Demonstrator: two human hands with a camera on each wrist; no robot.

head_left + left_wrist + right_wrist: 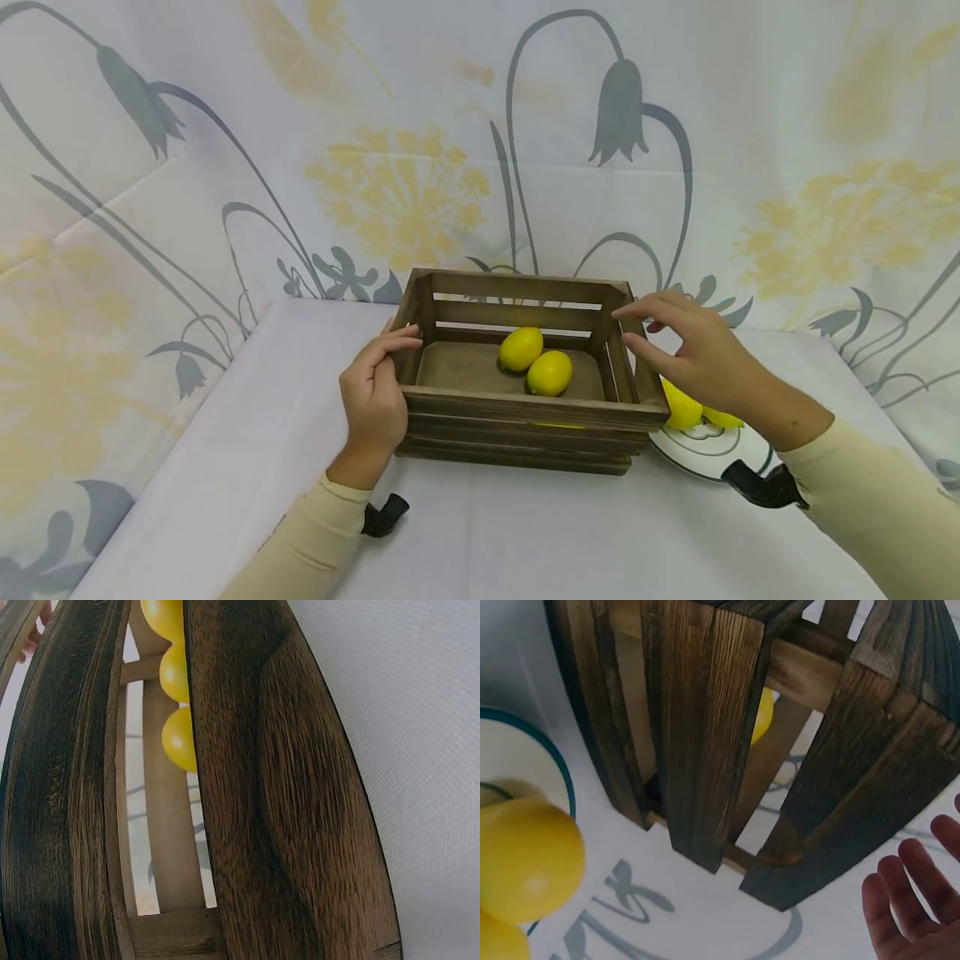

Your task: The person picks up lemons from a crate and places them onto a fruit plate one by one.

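Observation:
A brown slatted wooden crate (517, 404) stands in the middle of the table with two yellow lemons (550, 373) visible inside from above. Through a gap in its side, the left wrist view shows three yellow lemons (178, 740) in a row. My left hand (375, 396) grips the crate's left end, with fingertips over the rim. Over the right end hovers my right hand (686, 342), thumb and forefinger apart at the rim. In the right wrist view its fingers (911, 881) are straight, beside the crate's corner and holding nothing.
To the right of the crate, partly under my right forearm, a white plate (701, 467) with a dark green rim bears yellow lemons (681, 407). A white cloth covers the table (480, 533). Behind it hangs a flower-patterned curtain (420, 100).

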